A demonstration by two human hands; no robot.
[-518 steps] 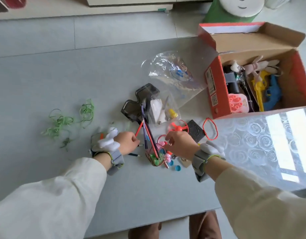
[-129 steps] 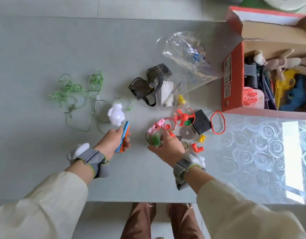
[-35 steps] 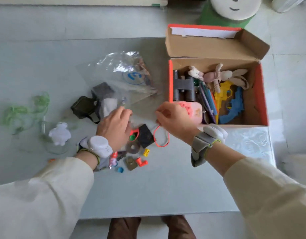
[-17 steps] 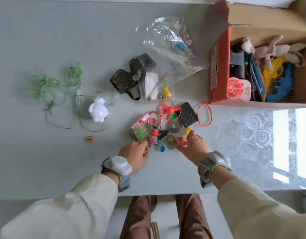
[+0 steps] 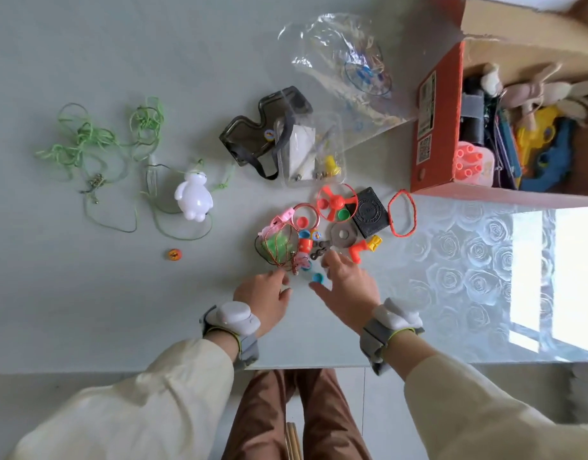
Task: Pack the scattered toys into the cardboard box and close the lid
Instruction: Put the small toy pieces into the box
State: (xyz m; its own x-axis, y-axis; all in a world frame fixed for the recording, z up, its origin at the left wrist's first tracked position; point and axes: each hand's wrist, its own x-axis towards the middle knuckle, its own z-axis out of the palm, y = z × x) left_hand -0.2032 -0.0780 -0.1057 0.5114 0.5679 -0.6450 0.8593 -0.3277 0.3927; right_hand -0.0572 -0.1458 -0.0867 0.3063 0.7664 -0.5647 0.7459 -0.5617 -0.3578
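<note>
green string, white figure: well left of small-toy pile, not yet packed
left hand: at pile's near-left edge, fingers loose, holding nothing
pile: on counter, tightly clustered
right hand: at pile's near edge, fingers spread, empty
cardboard box: right of pile, open, part filled
best: cup both hands round pile, gather tight, scoop once; round pieces likely roll

The left sleeve and right sleeve are loose, long and cream. Behind the left hand and the right hand, a grey strap with yellow-green edging carries a rounded white pod. The trousers are brown.
</note>
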